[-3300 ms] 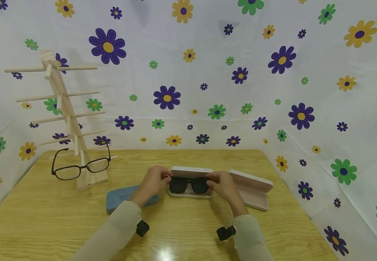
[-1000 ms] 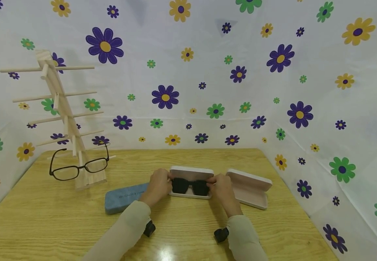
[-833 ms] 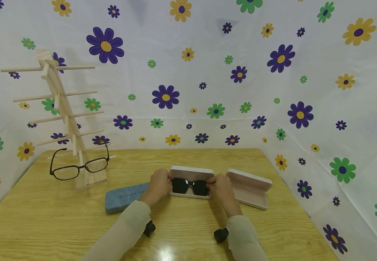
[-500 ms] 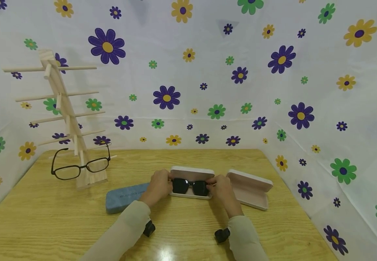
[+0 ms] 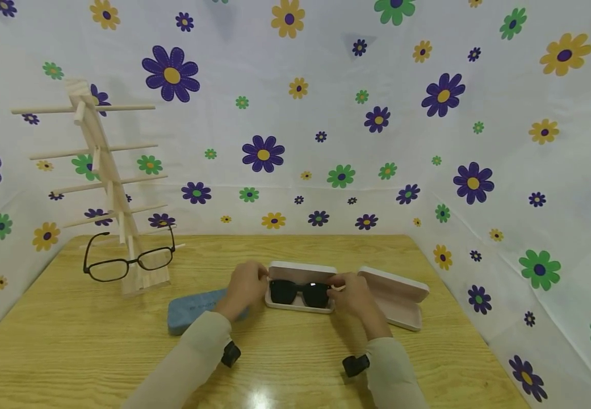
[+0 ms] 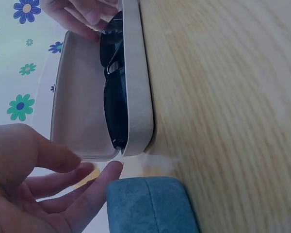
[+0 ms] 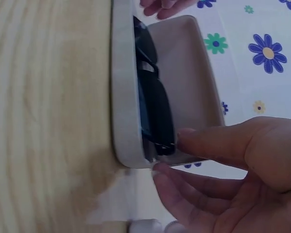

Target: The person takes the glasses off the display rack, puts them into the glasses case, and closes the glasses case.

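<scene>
Dark sunglasses (image 5: 284, 292) lie lenses forward in an open white-rimmed glasses case (image 5: 301, 274) with a pale pink lining. My left hand (image 5: 244, 287) is at the case's left end; in the left wrist view its relaxed fingers (image 6: 94, 191) are apart from the sunglasses. At the other end is my right hand (image 5: 353, 292). The right wrist view has its thumb beside the outer corner of the sunglasses (image 7: 157, 109), and a fingertip at the case corner; whether they touch is unclear. Neither hand holds anything.
A blue glasses case (image 5: 190, 313) lies closed, partly behind the left forearm. Right of the middle case stands a second open case (image 5: 394, 307). At left, a wooden display rack (image 5: 103, 150) carries black-framed eyeglasses (image 5: 133, 261) on a low peg. Flowered cloth surrounds the table (image 5: 285, 363).
Earlier both hands pinched the sunglasses by their sides and lowered them into the case. Now the fingers have let go, and both hands have drawn slightly outward.
</scene>
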{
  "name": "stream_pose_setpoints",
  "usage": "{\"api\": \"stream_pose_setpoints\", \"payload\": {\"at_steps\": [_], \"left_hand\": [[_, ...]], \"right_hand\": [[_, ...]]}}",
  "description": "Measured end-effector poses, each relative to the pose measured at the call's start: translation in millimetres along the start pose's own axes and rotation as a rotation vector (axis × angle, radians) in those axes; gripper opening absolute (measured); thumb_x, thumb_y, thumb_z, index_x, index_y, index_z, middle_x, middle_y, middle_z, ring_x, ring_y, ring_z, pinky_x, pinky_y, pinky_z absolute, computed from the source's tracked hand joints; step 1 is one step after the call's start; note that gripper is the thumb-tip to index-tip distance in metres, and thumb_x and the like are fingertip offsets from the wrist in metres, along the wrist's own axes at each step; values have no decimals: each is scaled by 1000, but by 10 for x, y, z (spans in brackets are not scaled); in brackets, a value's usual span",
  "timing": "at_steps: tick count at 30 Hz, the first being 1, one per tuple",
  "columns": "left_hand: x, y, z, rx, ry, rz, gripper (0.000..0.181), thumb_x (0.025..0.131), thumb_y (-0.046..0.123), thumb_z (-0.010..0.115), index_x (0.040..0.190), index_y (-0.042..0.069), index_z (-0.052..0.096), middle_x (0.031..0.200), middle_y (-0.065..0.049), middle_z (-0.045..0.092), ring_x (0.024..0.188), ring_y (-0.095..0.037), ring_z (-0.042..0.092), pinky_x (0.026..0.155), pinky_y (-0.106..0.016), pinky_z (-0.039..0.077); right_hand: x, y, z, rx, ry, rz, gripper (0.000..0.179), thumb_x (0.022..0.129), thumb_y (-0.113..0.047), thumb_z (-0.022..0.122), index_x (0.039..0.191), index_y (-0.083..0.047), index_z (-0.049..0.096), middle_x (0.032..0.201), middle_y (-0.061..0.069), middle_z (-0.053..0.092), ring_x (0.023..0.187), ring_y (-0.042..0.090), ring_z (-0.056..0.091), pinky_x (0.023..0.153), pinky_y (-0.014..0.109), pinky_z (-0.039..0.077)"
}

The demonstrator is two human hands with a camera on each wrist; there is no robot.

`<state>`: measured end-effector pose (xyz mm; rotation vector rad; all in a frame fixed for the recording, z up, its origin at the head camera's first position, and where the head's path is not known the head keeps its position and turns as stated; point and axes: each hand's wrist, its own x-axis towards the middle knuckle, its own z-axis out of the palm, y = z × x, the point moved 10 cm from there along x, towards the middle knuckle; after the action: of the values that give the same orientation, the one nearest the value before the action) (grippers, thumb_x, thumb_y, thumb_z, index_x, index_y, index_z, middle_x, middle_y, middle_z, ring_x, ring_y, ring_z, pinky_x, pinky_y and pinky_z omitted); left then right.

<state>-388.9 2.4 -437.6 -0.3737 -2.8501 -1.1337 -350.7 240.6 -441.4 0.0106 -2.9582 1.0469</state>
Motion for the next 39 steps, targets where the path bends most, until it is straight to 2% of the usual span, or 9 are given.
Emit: {"api": "stream_pose_setpoints", "payload": {"at_steps": [2,5,10,15,20,23,27,33,39], "left_hand": [[18,-19,-26,-14,11,-12,21,100,7,59,110,-2,75,100,-16,77,77,-22,71,68,-37,59],[40,-30,-39,-56,7,-27,30,105,17,55,122,-3,70,103,-17,77,76,-21,71,65,-35,57],[64,-34,-20,-115,-17,-37,41,109,28,51,136,0,64,118,-18,75,101,-30,74,83,-45,61],[75,-33,31,-123,-57,-39,44,111,33,48,139,2,62,129,-18,70,112,-34,71,90,-49,59],[86,-33,67,-111,-74,-44,41,110,34,49,131,4,67,107,-15,75,90,-25,72,71,-39,56],[85,-48,84,-107,-79,-58,41,109,37,50,131,7,68,103,-12,75,84,-22,70,68,-36,54],[74,-74,103,-98,-99,-68,44,110,40,47,135,10,65,114,-13,73,86,-22,69,80,-43,57],[59,-95,152,-121,-160,-88,47,111,43,43,142,12,61,90,-12,75,65,-22,65,86,-47,57],[55,-89,184,-133,-175,-91,49,111,44,43,143,11,60,87,-12,73,64,-28,69,84,-46,59]], "right_hand": [[-23,-14,-48,-4,-6,-5,18,97,-13,71,111,-4,78,117,18,75,100,31,74,84,44,62],[-45,-21,-132,-31,-3,-4,14,99,-18,70,102,-7,79,107,13,77,93,24,72,84,44,60],[-68,16,-252,-19,11,52,20,101,-21,67,99,-5,79,99,12,77,80,16,70,74,36,59],[-72,37,-304,36,69,96,28,104,-24,62,112,0,73,101,18,77,78,22,76,62,30,58],[-36,69,-139,132,25,89,46,108,-32,56,142,-1,57,109,22,75,79,28,77,65,34,61],[-14,83,-28,180,-16,92,53,108,-35,54,151,-3,50,107,21,75,76,25,75,68,35,62],[10,90,13,188,-11,100,55,108,-38,55,152,-5,50,98,16,74,74,21,71,67,32,60],[42,107,-6,203,43,102,57,108,-46,50,150,-6,54,94,17,75,74,23,75,70,37,64],[46,129,-44,212,102,110,57,107,-48,53,145,-7,60,98,19,78,71,24,76,64,37,63]]}}
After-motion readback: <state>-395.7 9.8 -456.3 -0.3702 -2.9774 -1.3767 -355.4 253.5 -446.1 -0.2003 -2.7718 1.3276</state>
